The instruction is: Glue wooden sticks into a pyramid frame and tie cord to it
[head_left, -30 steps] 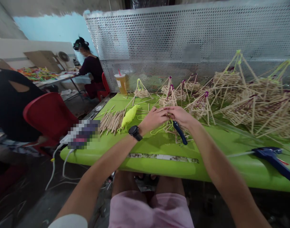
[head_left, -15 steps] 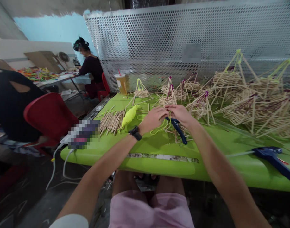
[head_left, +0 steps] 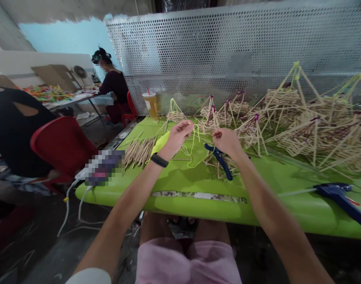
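Note:
My left hand (head_left: 180, 136) is raised over the green table, its fingers pinched on neon-yellow yarn (head_left: 193, 146) that hangs in loops from the fingertips. A little to the right, my right hand (head_left: 227, 141) has its fingers curled closed, and a yellow strand runs up toward them. Just below it lie dark-blue-handled pliers (head_left: 223, 163), on top of a small wooden stick piece (head_left: 218, 169) that they partly cover. Behind my left wrist sits a yellow yarn bundle (head_left: 160, 143), partly hidden. Beside that is a pile of loose wooden sticks (head_left: 139, 152).
Stick pyramids with purple or yellow tied tops (head_left: 310, 134) crowd the right and back of the table. A blue glue gun (head_left: 343, 197) lies at the right edge. A drink cup (head_left: 151, 105) stands by the perforated metal panel (head_left: 198, 51). Two people sit at left, near red chairs (head_left: 60, 146).
My hands, together before, have moved apart. The left went left and up with yarn trailing from it; the right shifted slightly right. More of the pliers shows.

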`<state>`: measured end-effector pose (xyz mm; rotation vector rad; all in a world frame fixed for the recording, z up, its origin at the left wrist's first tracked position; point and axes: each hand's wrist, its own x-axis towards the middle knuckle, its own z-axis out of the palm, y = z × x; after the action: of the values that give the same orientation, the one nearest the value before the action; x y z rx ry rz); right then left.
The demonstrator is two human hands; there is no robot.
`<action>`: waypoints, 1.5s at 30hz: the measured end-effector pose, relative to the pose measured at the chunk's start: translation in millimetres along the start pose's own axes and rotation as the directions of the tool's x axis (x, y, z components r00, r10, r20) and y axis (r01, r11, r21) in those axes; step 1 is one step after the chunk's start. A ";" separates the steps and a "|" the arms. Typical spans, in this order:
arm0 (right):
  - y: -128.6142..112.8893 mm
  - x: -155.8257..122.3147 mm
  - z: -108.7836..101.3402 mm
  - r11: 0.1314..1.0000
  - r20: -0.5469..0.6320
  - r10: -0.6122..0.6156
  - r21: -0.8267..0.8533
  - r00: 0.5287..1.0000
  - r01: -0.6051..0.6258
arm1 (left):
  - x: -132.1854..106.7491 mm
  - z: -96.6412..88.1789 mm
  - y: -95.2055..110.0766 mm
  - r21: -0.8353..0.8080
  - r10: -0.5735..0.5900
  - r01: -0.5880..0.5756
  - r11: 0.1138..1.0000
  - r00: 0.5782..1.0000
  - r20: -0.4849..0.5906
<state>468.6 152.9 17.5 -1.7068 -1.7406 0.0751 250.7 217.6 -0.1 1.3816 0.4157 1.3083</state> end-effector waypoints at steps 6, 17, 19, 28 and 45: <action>-15.6 -6.2 -3.9 0.909 -0.026 -0.163 0.385 0.986 0.161 | -3.3 7.4 1.6 0.078 -0.103 0.107 0.991 0.993 -0.055; -20.7 -8.1 1.3 0.850 0.279 -0.081 0.520 0.957 -0.079 | -1.1 4.7 -3.5 0.157 -0.053 0.060 0.986 0.997 -0.050; -20.4 -7.6 2.1 0.838 0.246 -0.044 0.536 0.968 -0.099 | -0.7 3.9 -4.7 0.149 -0.051 0.056 0.987 0.998 -0.039; -32.8 -10.5 5.1 0.572 0.465 0.066 0.707 0.883 -0.415 | -6.5 4.3 0.9 0.298 0.078 -0.125 0.946 0.983 0.166; -25.9 -2.7 10.4 0.562 0.188 0.146 0.792 0.971 -0.238 | -11.0 14.3 6.0 0.381 -0.036 -0.025 0.924 0.988 0.152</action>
<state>440.9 151.3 21.1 -1.1632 -1.2321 0.9427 256.8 200.0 3.6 1.7947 0.5894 1.1403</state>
